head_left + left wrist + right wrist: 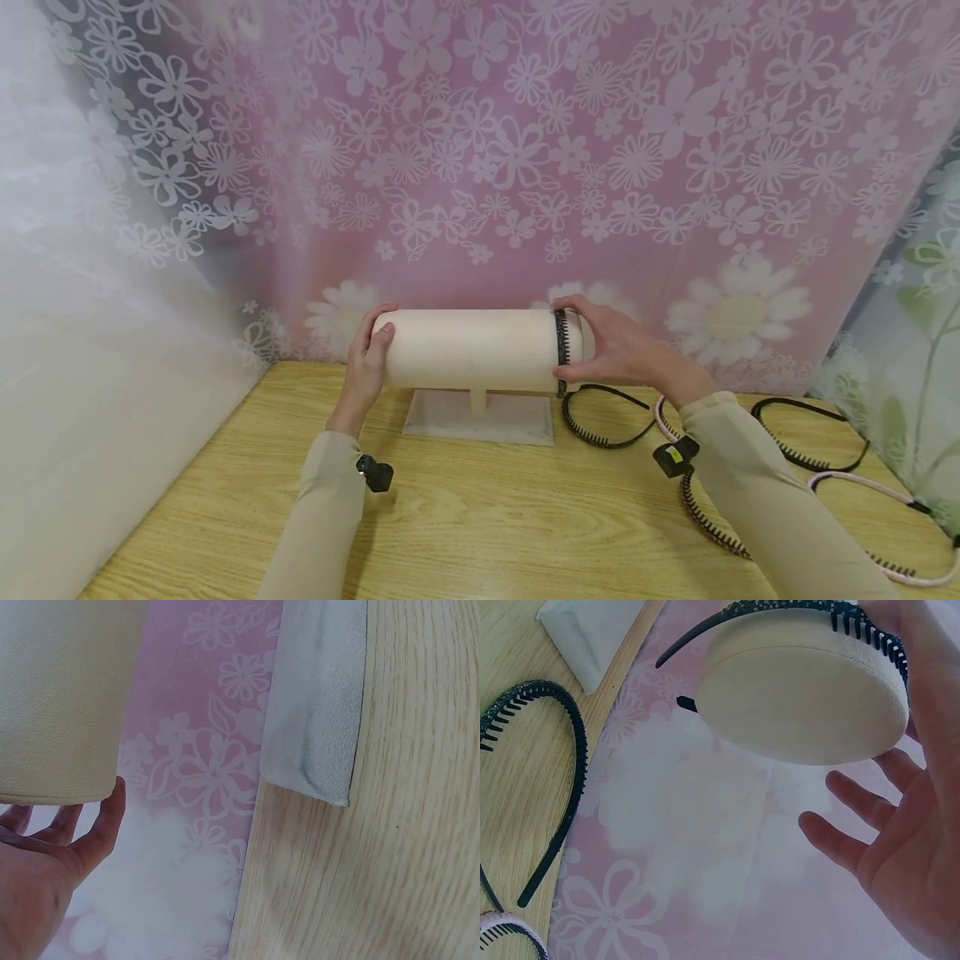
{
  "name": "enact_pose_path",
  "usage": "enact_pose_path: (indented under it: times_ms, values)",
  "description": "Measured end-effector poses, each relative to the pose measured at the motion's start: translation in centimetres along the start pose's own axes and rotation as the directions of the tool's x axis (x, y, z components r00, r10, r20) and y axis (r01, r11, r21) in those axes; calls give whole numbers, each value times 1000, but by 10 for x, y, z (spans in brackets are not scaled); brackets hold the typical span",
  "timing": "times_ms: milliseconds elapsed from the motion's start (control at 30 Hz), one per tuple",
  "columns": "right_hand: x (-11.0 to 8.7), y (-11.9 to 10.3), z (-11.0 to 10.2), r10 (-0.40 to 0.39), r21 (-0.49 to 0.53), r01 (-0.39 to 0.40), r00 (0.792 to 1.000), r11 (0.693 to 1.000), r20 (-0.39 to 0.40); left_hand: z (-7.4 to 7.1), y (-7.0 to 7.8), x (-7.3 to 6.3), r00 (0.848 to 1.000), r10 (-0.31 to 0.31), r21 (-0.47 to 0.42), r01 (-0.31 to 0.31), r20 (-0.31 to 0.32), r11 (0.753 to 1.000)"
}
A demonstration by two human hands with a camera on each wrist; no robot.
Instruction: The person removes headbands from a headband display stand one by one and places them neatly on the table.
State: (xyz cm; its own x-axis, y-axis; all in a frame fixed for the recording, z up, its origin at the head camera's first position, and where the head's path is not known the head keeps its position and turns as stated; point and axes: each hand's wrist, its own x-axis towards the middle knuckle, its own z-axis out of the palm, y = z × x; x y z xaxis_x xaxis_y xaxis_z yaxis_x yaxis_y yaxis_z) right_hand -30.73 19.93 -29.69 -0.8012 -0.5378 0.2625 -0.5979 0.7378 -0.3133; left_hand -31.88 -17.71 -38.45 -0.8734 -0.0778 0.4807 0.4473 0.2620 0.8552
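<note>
A cream padded roll of a headband display stand lies level on a short post above its pale base. A black toothed headband with a glittery outer band sits around the roll near its right end. My right hand holds this headband, thumb in front and index finger on top. In the right wrist view its other fingers are spread below the roll's end, and the headband's tips stick out past the roll. At the left end, my left hand grips the roll, thumb in front.
Beside the base, a black headband rests on the wooden table. More headbands, black and pink, lie at the right, partly behind the right sleeve. Flowered curtains hang at the back and sides.
</note>
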Motion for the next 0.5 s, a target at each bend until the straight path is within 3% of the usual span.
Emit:
enact_pose_path:
  times_ms: [500]
  values:
    - [-4, 3, 1, -6, 2, 6, 1000, 1000, -1, 0, 1, 0, 1000, -10, -17, 10, 15, 1000]
